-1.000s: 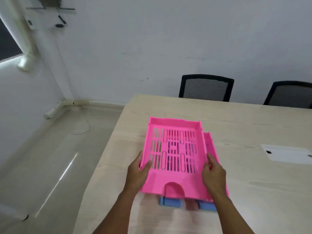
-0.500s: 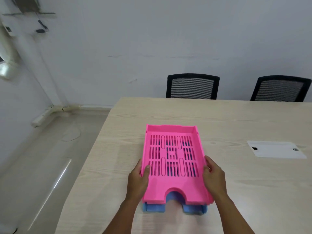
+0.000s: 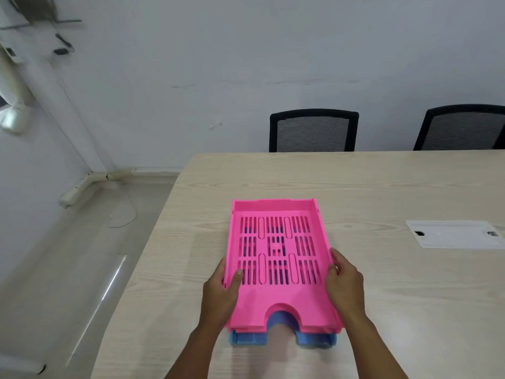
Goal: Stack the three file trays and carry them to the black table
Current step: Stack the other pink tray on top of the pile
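A pink slotted file tray [image 3: 276, 299] lies on top of a stack on the light wooden table [image 3: 382, 187]. Under it a second pink tray shows only as a thin edge [image 3: 314, 330] at the front. A blue tray [image 3: 247, 339] sits at the bottom, its front sticking out. My left hand [image 3: 221, 291] grips the top tray's left wall, thumb inside. My right hand [image 3: 345, 283] holds its right wall. The stack rests on the table near my edge.
Two black mesh chairs [image 3: 313, 131] [image 3: 461, 128] stand behind the table's far edge. A white cable cover plate [image 3: 453, 237] is set in the tabletop at the right. Grey floor [image 3: 68, 269] with a wall duct lies to the left. No black table is in view.
The top pink tray, skewed left of the one beneath a second ago, now lines up squarely on the stack. The view has shifted so the stack sits more central.
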